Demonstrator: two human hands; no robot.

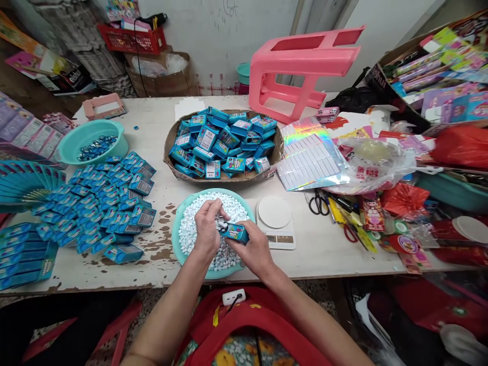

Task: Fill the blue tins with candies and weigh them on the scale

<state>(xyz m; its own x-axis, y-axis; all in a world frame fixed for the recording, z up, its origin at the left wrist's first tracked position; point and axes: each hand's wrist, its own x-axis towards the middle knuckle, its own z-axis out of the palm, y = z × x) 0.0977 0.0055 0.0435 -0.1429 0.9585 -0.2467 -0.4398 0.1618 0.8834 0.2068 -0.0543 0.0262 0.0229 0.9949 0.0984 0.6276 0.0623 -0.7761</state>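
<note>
My right hand (257, 248) grips a small blue candy box (235, 232), lying tilted over a turquoise basin (176, 235). The box's end faces my left hand (208, 229), whose closed fingers hold a few small white candies (220, 222) at that end. Part of the left fingers' hold is hidden. Beneath both hands, the basin is heaped with white candy pellets (192, 223). Just behind it, a cardboard tray (224, 179) is piled with more blue boxes (227, 140).
On the left, rows of blue boxes (110, 203) stand near a turquoise bowl (122, 142) with shiny blue pieces. A white scale (287, 239) sits right of the basin. Farther right are black scissors (319, 203), holographic sheets (310, 157) and a pink stool (301, 58) lying on its side.
</note>
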